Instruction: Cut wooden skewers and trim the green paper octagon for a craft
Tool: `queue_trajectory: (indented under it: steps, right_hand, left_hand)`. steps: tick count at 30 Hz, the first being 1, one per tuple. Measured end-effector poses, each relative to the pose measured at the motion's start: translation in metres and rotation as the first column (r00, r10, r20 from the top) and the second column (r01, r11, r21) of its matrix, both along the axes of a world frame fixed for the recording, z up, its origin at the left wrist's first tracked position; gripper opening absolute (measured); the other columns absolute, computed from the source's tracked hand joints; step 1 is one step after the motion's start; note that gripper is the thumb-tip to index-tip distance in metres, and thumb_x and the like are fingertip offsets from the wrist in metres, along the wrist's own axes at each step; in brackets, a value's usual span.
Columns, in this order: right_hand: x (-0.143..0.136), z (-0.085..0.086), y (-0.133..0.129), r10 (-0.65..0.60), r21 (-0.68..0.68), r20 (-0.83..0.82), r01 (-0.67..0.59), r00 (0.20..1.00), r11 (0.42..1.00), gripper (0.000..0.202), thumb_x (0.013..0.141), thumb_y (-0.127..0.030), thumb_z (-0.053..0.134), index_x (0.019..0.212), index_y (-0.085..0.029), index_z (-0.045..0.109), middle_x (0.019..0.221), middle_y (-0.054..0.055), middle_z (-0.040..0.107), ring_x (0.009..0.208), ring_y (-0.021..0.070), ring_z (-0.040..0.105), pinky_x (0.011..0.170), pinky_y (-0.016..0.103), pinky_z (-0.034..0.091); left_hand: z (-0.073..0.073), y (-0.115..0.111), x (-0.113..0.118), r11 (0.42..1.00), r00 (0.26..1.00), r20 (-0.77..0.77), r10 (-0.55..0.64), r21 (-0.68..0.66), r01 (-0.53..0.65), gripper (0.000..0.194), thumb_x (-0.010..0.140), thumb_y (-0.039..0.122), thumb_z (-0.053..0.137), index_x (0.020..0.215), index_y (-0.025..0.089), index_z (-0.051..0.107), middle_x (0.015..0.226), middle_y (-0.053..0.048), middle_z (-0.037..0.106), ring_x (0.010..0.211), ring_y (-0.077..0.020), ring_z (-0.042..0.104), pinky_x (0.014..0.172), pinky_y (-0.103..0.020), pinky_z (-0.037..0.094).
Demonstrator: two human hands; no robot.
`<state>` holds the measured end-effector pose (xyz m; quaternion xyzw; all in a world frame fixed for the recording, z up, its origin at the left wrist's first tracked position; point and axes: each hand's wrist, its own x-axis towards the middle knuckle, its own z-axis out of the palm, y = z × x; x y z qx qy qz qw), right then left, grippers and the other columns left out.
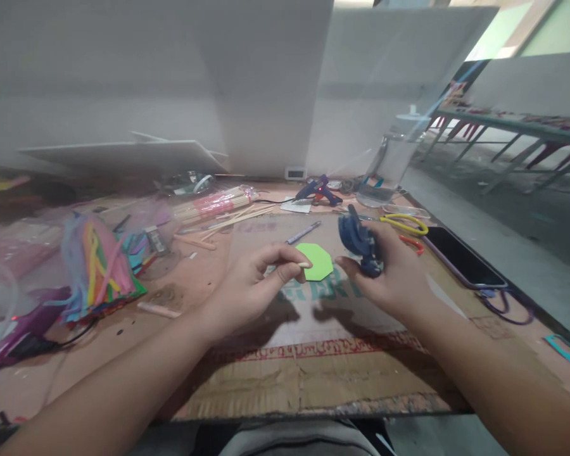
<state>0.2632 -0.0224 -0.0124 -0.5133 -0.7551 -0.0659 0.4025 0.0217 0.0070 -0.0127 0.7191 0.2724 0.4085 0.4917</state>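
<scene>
My left hand point(278, 263) is closed in a pinch over the middle of the work surface. A small pale thing point(304, 265) shows at its fingertips, too small to name. Just beyond them is a bright green paper octagon point(319, 261); whether the fingers touch it I cannot tell. To the right, my right hand point(393, 269) grips a dark blue tool point(360, 242) with a rounded, lever-like body, blurred, its kind unclear. A pen point(304, 232) lies behind the octagon. Under both hands is a cardboard sheet point(261, 373) with green and red print.
At the back lies a blue glue gun point(319, 189) near a clear bottle point(384, 168). Wooden sticks point(240, 218) and colourful pipe cleaners point(97, 266) lie left, beside a purple glue gun point(28, 329). Yellow-handled scissors point(403, 223) and a phone point(463, 256) are right. A white panel point(171, 82) stands behind.
</scene>
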Motion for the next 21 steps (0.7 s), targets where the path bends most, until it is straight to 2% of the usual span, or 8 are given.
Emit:
queue_trajectory:
  steps: [2,4,8,11,14,16,21]
  right_hand:
    - [0.013,-0.001,0.013,-0.093,-0.094,0.039,0.096,0.995,0.991,0.048,0.086,-0.043,0.066,0.127,-0.021,0.056,0.12,0.012,0.07,0.105,0.0319,0.068,0.086,0.044,0.054]
    - [0.027,-0.006,0.027,-0.187,-0.213,0.118,0.209,0.975,0.954,0.055,0.086,-0.049,0.065,0.131,-0.018,0.055,0.122,0.015,0.069,0.108,0.035,0.067,0.086,0.047,0.053]
    - [0.048,-0.027,0.047,-0.277,-0.419,0.324,0.4,0.904,0.815,0.066,0.088,-0.064,0.057,0.131,-0.015,0.056,0.119,0.019,0.07,0.104,0.0369,0.068,0.082,0.045,0.053]
    - [0.05,-0.04,0.054,-0.295,-0.451,0.421,0.48,0.858,0.753,0.064,0.095,-0.062,0.045,0.134,-0.011,0.056,0.117,0.022,0.069,0.106,0.0381,0.067,0.083,0.045,0.053]
    - [0.046,-0.046,0.057,-0.281,-0.423,0.432,0.468,0.857,0.776,0.062,0.098,-0.057,0.041,0.135,-0.01,0.057,0.122,0.024,0.064,0.109,0.0384,0.066,0.086,0.047,0.052]
    - [0.045,-0.047,0.058,-0.25,-0.406,0.425,0.43,0.87,0.806,0.059,0.098,-0.056,0.043,0.135,-0.012,0.059,0.126,0.022,0.062,0.111,0.0356,0.065,0.093,0.045,0.051]
    - [0.064,-0.042,0.065,-0.247,-0.354,0.377,0.385,0.893,0.852,0.049,0.098,-0.052,0.047,0.128,-0.017,0.065,0.12,0.015,0.067,0.112,0.0299,0.065,0.097,0.04,0.05]
  left_hand:
    - [0.0,-0.001,0.0,0.999,1.0,0.031,0.001,-0.047,0.0,0.014,0.097,0.03,0.061,0.093,0.019,0.069,0.081,0.0,0.068,0.077,-0.0119,0.062,0.072,-0.023,0.049]
    - [0.0,-0.001,0.0,0.997,0.997,0.072,-0.003,-0.077,0.009,0.016,0.097,0.032,0.061,0.094,0.018,0.069,0.079,0.0,0.067,0.077,-0.0119,0.062,0.071,-0.023,0.049]
    - [0.001,0.004,0.001,0.988,0.984,0.174,-0.023,-0.147,0.049,0.022,0.098,0.037,0.06,0.111,0.022,0.069,0.074,0.001,0.064,0.065,-0.0092,0.054,0.058,-0.019,0.041]
    - [0.003,0.01,0.0,0.966,0.964,0.258,-0.062,-0.229,0.123,0.024,0.096,0.039,0.063,0.114,0.022,0.066,0.067,0.004,0.058,0.055,-0.0067,0.044,0.048,-0.017,0.03]
    - [0.004,0.015,0.0,0.941,0.95,0.305,-0.072,-0.295,0.166,0.025,0.095,0.039,0.065,0.112,0.02,0.064,0.064,0.005,0.057,0.048,-0.0046,0.034,0.045,-0.018,0.022]
    - [0.004,0.018,0.001,0.928,0.946,0.319,-0.062,-0.331,0.172,0.028,0.095,0.04,0.064,0.114,0.019,0.061,0.065,0.004,0.059,0.045,-0.0039,0.03,0.044,-0.018,0.018]
    - [0.007,0.02,0.001,0.918,0.927,0.374,-0.022,-0.36,0.167,0.028,0.091,0.04,0.067,0.102,0.017,0.056,0.065,0.0,0.065,0.043,-0.004,0.031,0.044,-0.018,0.019]
